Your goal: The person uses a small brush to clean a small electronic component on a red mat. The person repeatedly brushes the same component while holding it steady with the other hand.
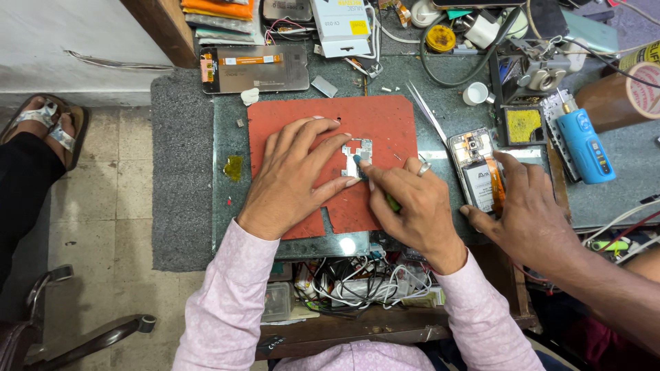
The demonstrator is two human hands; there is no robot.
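Left hand (292,180) presses small metal plate (357,159) flat on red mat (385,120). Right hand (412,206) grips green-handled screwdriver (392,202), tip at plate. Opened phone (476,172) under co-worker's hand (529,213), not reassembled.

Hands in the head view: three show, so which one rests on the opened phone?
The co-worker's hand, entering from the right without a pink sleeve, rests on the opened phone; the other two work on the red mat.
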